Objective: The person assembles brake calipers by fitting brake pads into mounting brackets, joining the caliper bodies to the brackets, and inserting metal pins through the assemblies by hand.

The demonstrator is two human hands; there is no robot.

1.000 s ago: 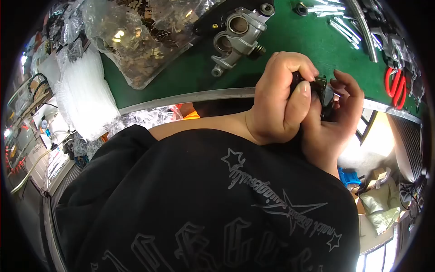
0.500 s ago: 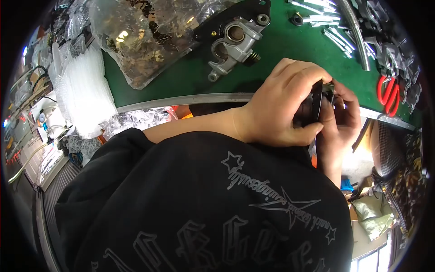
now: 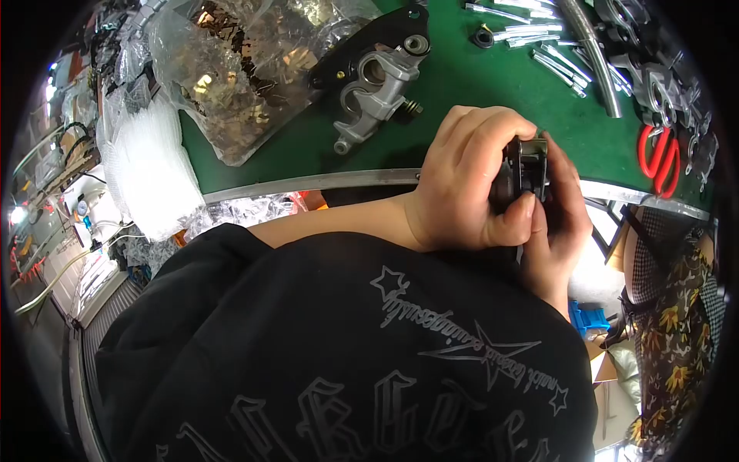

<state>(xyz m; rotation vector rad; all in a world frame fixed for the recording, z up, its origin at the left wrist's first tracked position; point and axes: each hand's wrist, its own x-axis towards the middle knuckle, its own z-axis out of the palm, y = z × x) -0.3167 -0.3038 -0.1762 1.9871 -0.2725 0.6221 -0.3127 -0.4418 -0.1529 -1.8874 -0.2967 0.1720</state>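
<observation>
Between my two hands is a black metal part (image 3: 530,169), with parallel plates and a lighter metal strip at its top. Most of it is covered by my fingers, so its exact kind does not show. My left hand (image 3: 466,177) wraps round its left side, the thumb pressed against the lower edge. From the right, the fingers of my right hand (image 3: 560,223) close on the other side, with its thumb near the left one. Left of my hands, a silver brake caliper (image 3: 377,88) with a spring lies on the green table, touching a black plate (image 3: 358,50).
A clear plastic bag of brass-coloured pieces (image 3: 239,85) lies at the back left, beside white foam wrap (image 3: 146,169). Silver pins (image 3: 558,69), a metal tube (image 3: 593,61) and red-handled pliers (image 3: 658,162) are at the right. A metal edge (image 3: 331,179) borders the table.
The black part has turned, so the gap between its plates now faces me more. Both hands have shifted slightly left, still gripping it. The whole view has moved a little.
</observation>
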